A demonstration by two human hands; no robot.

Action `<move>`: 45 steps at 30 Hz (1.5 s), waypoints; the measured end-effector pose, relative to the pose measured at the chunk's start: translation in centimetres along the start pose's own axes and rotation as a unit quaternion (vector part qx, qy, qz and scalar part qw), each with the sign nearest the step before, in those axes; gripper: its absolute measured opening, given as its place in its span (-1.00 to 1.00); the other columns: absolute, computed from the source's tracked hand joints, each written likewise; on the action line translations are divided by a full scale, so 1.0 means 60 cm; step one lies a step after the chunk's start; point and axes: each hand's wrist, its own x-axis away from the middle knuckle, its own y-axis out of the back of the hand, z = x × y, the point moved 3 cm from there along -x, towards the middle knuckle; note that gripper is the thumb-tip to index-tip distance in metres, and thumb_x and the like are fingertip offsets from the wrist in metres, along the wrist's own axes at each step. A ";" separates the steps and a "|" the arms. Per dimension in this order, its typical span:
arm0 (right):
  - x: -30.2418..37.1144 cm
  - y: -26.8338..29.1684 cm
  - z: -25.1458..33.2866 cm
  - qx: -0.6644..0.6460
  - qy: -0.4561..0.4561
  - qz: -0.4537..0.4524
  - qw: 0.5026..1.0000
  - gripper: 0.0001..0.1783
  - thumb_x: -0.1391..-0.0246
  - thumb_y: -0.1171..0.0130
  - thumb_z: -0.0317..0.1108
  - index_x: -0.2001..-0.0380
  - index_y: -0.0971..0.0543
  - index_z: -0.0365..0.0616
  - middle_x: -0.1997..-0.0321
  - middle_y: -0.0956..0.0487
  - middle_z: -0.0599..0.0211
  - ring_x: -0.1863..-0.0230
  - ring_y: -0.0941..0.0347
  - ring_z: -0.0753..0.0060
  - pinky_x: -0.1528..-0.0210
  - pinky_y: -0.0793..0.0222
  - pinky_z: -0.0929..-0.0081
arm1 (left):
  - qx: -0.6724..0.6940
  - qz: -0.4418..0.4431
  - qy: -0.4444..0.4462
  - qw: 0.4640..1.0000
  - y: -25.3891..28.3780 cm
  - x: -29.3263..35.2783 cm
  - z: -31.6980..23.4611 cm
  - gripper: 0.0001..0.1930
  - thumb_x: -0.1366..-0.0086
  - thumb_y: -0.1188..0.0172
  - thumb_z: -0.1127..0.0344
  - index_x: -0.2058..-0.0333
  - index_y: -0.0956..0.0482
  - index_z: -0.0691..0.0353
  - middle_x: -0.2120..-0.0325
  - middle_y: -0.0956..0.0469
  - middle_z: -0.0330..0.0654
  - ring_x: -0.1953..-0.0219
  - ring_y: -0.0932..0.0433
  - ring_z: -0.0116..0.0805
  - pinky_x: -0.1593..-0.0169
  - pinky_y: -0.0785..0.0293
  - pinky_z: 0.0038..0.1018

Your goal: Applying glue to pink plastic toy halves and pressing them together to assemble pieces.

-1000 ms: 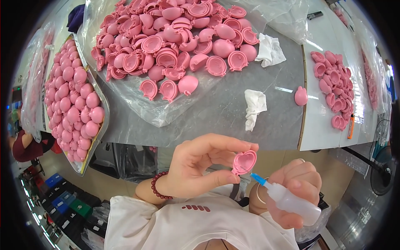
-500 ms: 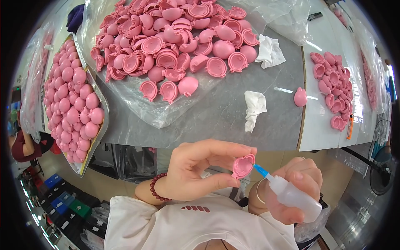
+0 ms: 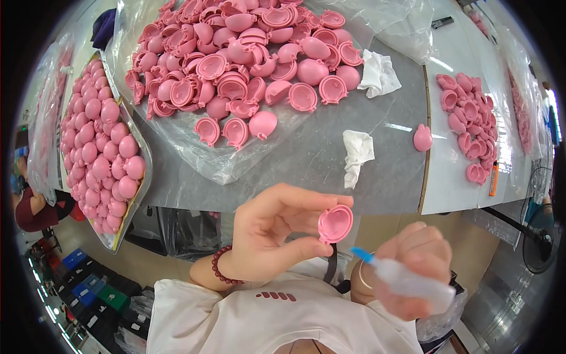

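My left hand (image 3: 277, 233) pinches a small pink plastic half-shell (image 3: 336, 224) between thumb and fingers, its hollow side facing up toward me. In my right hand (image 3: 415, 265) is a translucent white squeeze bottle (image 3: 413, 285) with a blue dispensing tip (image 3: 362, 255). The tip is apart from the shell, just below and to its right. Motion blurs the right hand and bottle somewhat. Beyond both hands, a large heap of pink half-shells (image 3: 236, 53) lies on a clear plastic sheet on the grey table (image 3: 283, 171).
Rounded pink pieces fill a metal-rimmed tray (image 3: 143, 177) at left. Two crumpled white tissues (image 3: 358, 154) (image 3: 379, 74) lie on the table. One pink piece (image 3: 423, 137) sits near the right edge strip. Further right are a smaller pink pile (image 3: 471, 121) and an orange marker (image 3: 493, 179).
My left hand has raised the half-shell slightly and turned its hollow more toward me. The bottle tip, earlier at the shell's rim, has drawn away downward.
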 end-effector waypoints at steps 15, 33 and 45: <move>-0.052 0.023 -0.120 0.331 -0.184 -0.024 0.925 -0.66 0.22 -0.15 -0.54 0.28 -0.35 -0.33 0.19 -0.48 0.27 0.40 -0.28 0.63 0.41 -0.15 0.73 | 0.352 0.011 0.214 0.911 -0.011 0.004 0.018 -0.53 -0.01 -0.22 0.42 0.11 -0.23 0.32 0.15 -0.35 0.26 0.28 -0.53 -0.12 0.20 -0.49 -0.34; -0.014 0.004 -0.032 0.103 -0.234 -0.037 0.966 -0.71 0.44 -0.18 -0.70 0.48 -0.48 -0.29 0.32 -0.49 0.09 0.39 -0.44 0.36 0.35 -0.37 0.50 | -0.003 -0.018 0.080 0.997 -0.003 -0.003 0.012 -0.53 0.15 -0.31 0.54 0.22 -0.31 0.38 0.19 -0.39 0.18 0.14 -0.45 -0.25 0.10 -0.41 -0.46; -0.006 0.028 -0.065 0.341 -0.218 0.103 0.908 -0.63 0.47 -0.16 -0.63 0.39 -0.48 -0.28 0.38 -0.47 0.20 0.40 -0.36 0.36 0.43 -0.25 0.57 | -0.004 -0.027 0.088 0.996 0.000 -0.007 0.011 -0.53 0.14 -0.31 0.56 0.22 -0.32 0.39 0.18 -0.39 0.20 0.13 -0.45 -0.24 0.07 -0.40 -0.45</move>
